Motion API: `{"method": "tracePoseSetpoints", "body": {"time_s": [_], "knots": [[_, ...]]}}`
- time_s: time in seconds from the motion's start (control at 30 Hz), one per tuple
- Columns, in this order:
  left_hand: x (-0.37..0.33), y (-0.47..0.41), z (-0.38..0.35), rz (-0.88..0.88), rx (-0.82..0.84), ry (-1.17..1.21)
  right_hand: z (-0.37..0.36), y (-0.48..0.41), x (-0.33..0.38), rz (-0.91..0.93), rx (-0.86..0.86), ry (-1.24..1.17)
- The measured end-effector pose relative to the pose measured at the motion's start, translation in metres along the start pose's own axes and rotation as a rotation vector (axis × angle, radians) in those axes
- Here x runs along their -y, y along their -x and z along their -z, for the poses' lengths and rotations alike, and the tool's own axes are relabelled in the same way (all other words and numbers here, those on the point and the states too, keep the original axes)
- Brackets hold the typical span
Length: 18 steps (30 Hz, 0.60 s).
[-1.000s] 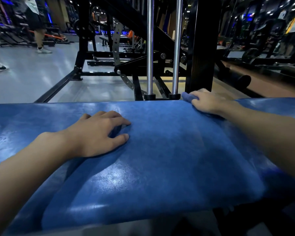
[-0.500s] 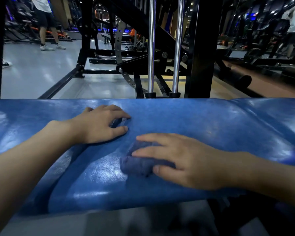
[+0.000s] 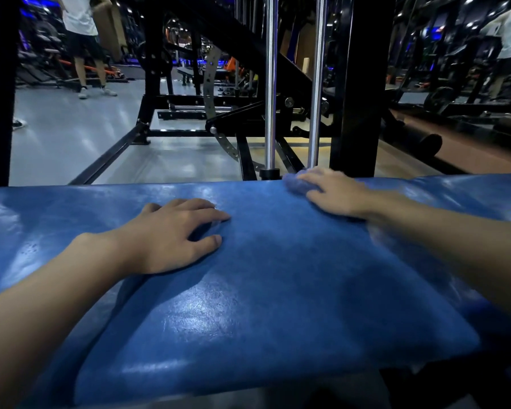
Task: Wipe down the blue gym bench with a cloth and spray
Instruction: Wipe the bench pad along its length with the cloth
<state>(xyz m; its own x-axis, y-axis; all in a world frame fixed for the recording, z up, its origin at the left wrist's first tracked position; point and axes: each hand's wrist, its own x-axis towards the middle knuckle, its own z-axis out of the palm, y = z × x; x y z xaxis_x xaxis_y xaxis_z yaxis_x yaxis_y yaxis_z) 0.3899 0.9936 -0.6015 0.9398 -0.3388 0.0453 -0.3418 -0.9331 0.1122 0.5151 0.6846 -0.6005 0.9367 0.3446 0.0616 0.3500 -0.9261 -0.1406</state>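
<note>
1. The right hand (image 3: 335, 193) is reaching out to the far edge of the blue bench (image 3: 278, 290), fingers spread and pressing down on a bunched blue cloth (image 3: 297, 182). The hand is slightly blurred, which suggests it is moving. It is pinning the cloth under its palm and fingers rather than closing into a fist around it.

2. The left hand (image 3: 171, 234) is lying open and flat on the pad, palm down, fingers loosely extended, gripping nothing. It appears to be bracing the person's weight near the middle of the bench, well apart from the cloth.

3. The bench is stretching across the whole lower view, a padded blue vinyl surface. Parts of it are shining under the lights, and a duller patch is showing between the two hands. Whether that is moisture or shadow cannot be told.

4. No spray bottle is showing anywhere in view.

5. Judging progress: wiping is under way, with the cloth working the far edge of the central section. The left end and the right end of the pad probably still need passes, though nothing visible confirms which areas are already clean.

6. Beyond the bench, black machine frames (image 3: 357, 84) and two chrome guide rods (image 3: 270, 84) are rising from a grey gym floor (image 3: 71, 143). Another person (image 3: 84, 39) is standing in the far left background.
</note>
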Motion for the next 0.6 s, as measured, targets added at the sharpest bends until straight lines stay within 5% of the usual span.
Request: {"method": "tracePoseSetpoints", "body": {"time_s": [0.2,0.3,0.4,0.5,0.6], "knots": [[0.005,-0.005,0.002,0.006,-0.052,0.055,-0.007,0.121,0.096,0.563,-0.031,-0.077],[0.003,-0.003,0.006,0.020,-0.057,0.096,-0.003,0.160,0.122,0.702,-0.017,-0.084],[-0.010,0.002,0.016,-0.035,-0.141,0.176,0.015,0.161,0.113,0.599,0.079,-0.220],[-0.047,0.011,0.030,-0.224,-0.195,0.230,0.030,0.153,0.072,0.275,-0.083,-0.575],[-0.096,0.024,0.032,-0.463,-0.066,0.197,0.020,0.152,0.022,0.012,-0.207,-0.391]]}}
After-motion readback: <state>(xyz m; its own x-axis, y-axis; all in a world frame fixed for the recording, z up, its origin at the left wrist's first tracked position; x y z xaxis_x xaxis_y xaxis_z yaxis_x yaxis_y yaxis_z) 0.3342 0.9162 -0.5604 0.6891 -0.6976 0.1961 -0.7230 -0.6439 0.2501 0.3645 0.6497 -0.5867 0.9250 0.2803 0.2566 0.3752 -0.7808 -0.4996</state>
